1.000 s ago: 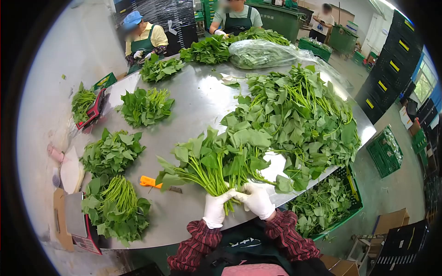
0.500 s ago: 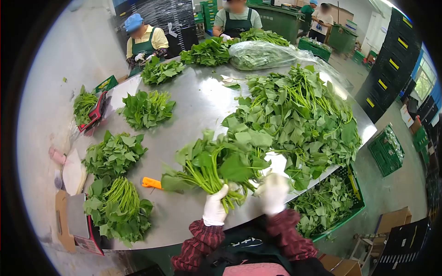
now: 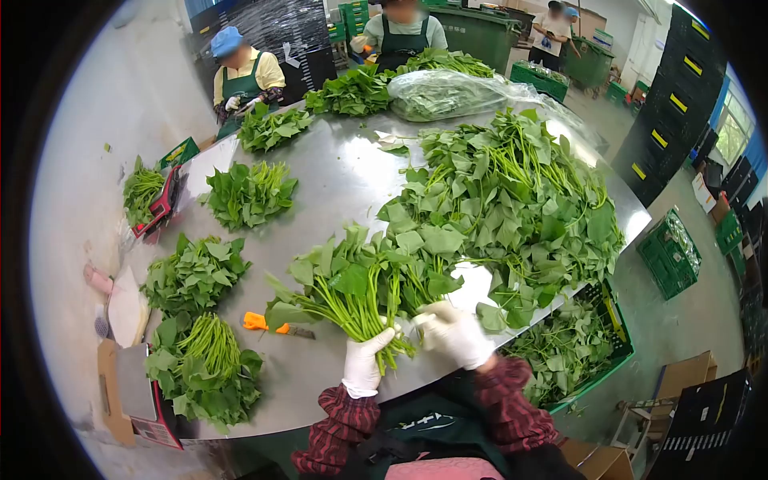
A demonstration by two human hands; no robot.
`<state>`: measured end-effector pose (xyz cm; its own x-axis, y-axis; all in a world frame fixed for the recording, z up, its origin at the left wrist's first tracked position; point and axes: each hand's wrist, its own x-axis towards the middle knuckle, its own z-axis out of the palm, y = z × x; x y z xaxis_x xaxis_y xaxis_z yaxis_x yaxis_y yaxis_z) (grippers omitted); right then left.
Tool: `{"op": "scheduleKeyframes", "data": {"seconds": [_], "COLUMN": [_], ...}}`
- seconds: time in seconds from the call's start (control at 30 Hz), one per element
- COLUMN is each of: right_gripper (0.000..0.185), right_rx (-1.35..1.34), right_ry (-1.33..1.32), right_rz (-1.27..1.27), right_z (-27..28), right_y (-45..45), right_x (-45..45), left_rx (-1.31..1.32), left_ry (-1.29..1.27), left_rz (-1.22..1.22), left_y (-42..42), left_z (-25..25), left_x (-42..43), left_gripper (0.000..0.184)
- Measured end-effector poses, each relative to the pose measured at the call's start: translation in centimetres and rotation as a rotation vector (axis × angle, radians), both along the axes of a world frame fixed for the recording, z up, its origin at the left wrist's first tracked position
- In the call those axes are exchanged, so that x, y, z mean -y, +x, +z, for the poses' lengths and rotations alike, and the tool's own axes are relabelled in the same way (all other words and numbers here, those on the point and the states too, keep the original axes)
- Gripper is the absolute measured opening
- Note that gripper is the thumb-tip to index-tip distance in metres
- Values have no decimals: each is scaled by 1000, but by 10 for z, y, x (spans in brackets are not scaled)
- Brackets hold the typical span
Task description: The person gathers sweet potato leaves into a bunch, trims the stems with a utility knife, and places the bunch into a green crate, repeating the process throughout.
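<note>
My left hand, in a white glove, is closed round the stems of a leafy green bunch above the near edge of the metal table. Just right of those stems is my gloved right hand, its fingers bent and partly blurred; whether anything is between them cannot be made out. A large heap of leafy stems spreads beyond it. To the left of the held bunch lies an orange-handled knife, its blade pointing right.
Several bunches line the table's left side, one near a scale. A green crate of leaves stands at the right edge. A filled plastic bag lies at the back. Two people work across the table.
My right hand has left the stems, swung right and come back near them, blurred. My left hand has kept hold of the bunch, which has shifted slightly. The knife's blade shows again.
</note>
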<state>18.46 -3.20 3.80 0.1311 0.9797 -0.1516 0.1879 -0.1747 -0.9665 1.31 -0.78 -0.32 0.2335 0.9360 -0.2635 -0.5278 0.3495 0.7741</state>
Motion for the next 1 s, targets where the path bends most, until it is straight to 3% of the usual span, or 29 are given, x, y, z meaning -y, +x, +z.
{"op": "scheduleKeyframes", "data": {"seconds": [0.03,0.1,0.17,0.23,0.27,0.4,0.5,0.53,0.63,0.77,0.87,0.97,1.0], "right_gripper": [31,32,35,34,33,31,25,31,36,35,38,39,35], "right_rx": [76,388,400,702,624,405,282,148,247,402,674,644,475], "right_ry": [35,377,441,650,762,697,219,135,326,329,416,553,409], "right_rz": [98,164,135,66,0,-75,-164,-135,-104,45,30,69,163], "right_z": [3,-44,-43,-35,-35,0,-16,-22,-41,-45,-41,-43,-35], "right_y": [-16,-32,-41,-52,-57,-47,-36,-32,-35,-32,-38,-48,-49], "right_x": [-1,-14,-13,3,6,19,-7,-16,-30,-35,-28,-12,-2], "left_rx": [-6,-112,-152,-87,-61,-153,-149,-175,-219,-232,-184,-128,-14], "left_ry": [3,106,115,47,20,38,81,87,122,92,100,66,49], "left_rz": [1,63,70,101,90,109,100,75,44,33,69,72,75], "left_y": [0,-3,-7,-7,-6,-1,3,4,6,6,7,2,1], "left_z": [-3,-14,-14,3,4,-7,0,2,-10,-13,-21,-27,-22], "left_x": [1,2,-1,-1,-2,-4,1,2,4,8,8,4,3], "left_gripper": [22,22,20,19,19,20,20,22,26,29,28,28,26]}}
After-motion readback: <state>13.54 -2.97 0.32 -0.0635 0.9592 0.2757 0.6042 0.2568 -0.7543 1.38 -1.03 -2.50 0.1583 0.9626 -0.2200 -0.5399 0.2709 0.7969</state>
